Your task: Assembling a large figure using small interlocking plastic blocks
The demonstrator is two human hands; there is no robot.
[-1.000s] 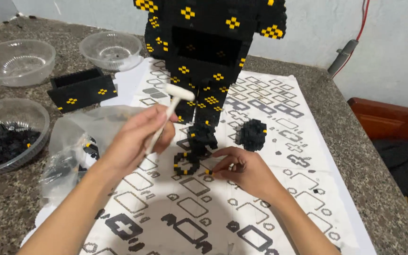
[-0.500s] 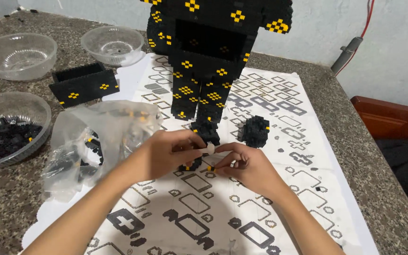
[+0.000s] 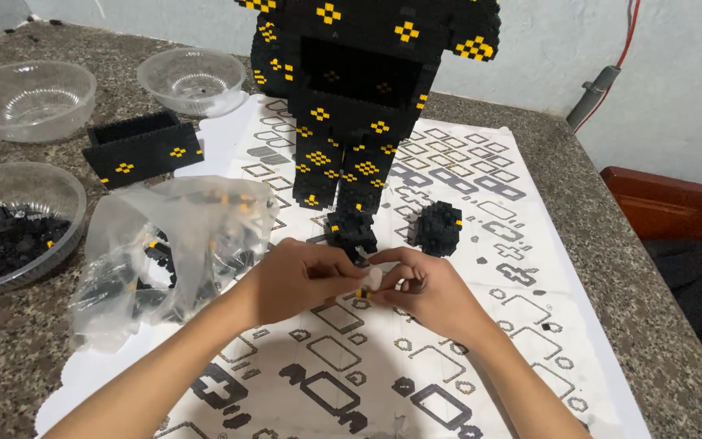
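Pinching one small yellow-and-black brick (image 3: pixel 362 291), both hands' fingers (image 3: pixel 343 268) closed, paper sheet's (image 3: pixel 481 162) edges well apart.

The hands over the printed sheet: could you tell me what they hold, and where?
Both hands, left and right, pinch a tiny yellow-and-black brick piece between fingertips.

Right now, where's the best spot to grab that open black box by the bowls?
Probably pinch the black box across its two long walls from above: the top is open, the sides stand straight, and nothing crowds it.
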